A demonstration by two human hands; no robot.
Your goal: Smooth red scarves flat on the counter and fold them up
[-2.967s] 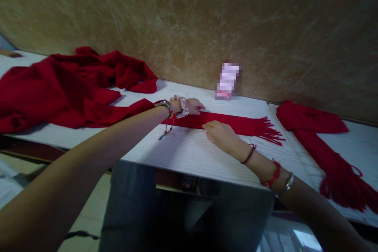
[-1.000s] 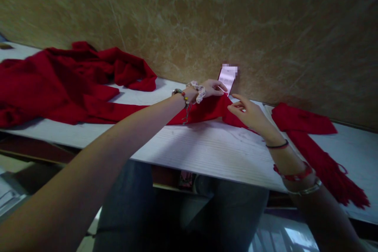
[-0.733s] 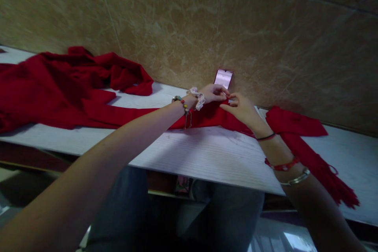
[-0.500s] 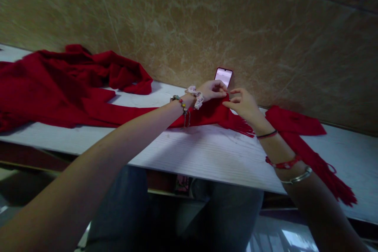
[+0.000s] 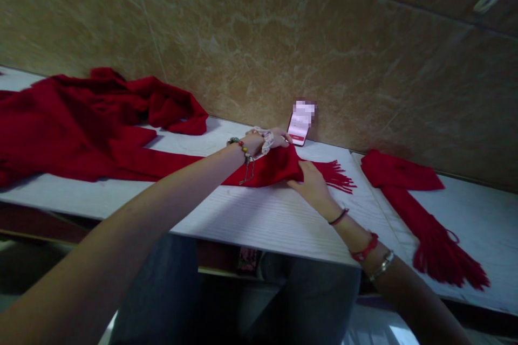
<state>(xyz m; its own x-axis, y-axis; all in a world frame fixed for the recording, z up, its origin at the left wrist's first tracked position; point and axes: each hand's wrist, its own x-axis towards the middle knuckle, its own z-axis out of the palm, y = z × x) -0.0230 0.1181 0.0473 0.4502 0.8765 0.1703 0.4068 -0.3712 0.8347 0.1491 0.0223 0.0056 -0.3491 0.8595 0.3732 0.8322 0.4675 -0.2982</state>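
A long red scarf (image 5: 267, 168) runs across the white table, its fringe (image 5: 340, 175) spread out at the right end. My left hand (image 5: 280, 137) grips the scarf's far edge near that end; its fingertips are partly hidden by the wrist and scrunchie. At the near right edge, my right hand (image 5: 312, 182) pinches the cloth, thumb toward me and fingers over the fold. Between both hands the cloth is raised slightly in a fold. Just beyond my left hand, a phone (image 5: 297, 137) with a lit screen leans on the wall.
On the left lies a large heap of red cloth (image 5: 81, 118). Another folded red scarf (image 5: 400, 170) with long fringe rests at the right. A marbled wall (image 5: 226, 38) borders the table's (image 5: 259, 221) back edge; my legs are under the front edge.
My right hand has come down and toward me onto the scarf's near edge. My left hand has shifted slightly left and nearer. The fringe and phone screen show more fully now.
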